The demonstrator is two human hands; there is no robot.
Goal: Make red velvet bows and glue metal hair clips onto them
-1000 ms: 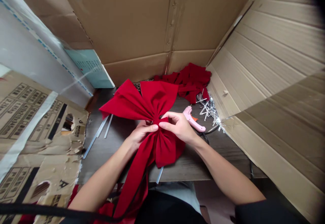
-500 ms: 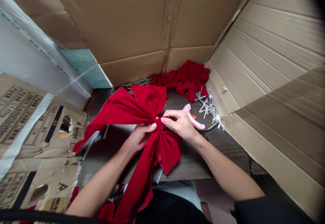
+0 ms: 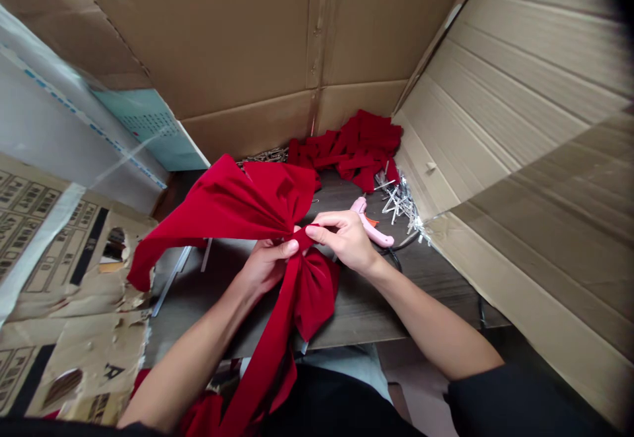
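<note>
Fingers (image 3: 292, 247) of the left hand (image 3: 265, 265) and of the right hand (image 3: 347, 239) are closed in a pinch on the gathered middle of a red velvet bow (image 3: 257, 206), held just above the tabletop (image 3: 356, 311). Both thumbs and forefingers meet at that knot, nearly touching each other.

From the knot, 1 wide loop fans up and to the left, its tip drooping toward the torn printed carton (image 3: 74, 278). A smaller loop hangs just below the knot, and a long tail runs down past the near tabletop edge toward the person's lap.

Just right of the bow, behind the right hand, lies a pink glue gun (image 3: 374, 229), with a heap of silvery wire ties (image 3: 401, 202) beyond it. Farther back from the bow sits a pile of red fabric pieces (image 3: 356, 150). Clear glue sticks (image 3: 171, 278) lie under the bow's left loop.

Cardboard walls (image 3: 238, 61) stand close behind the bow and slant in on its right, while cartons crowd its left. Open wood shows mainly below and right of the bow, up to the near edge.
</note>
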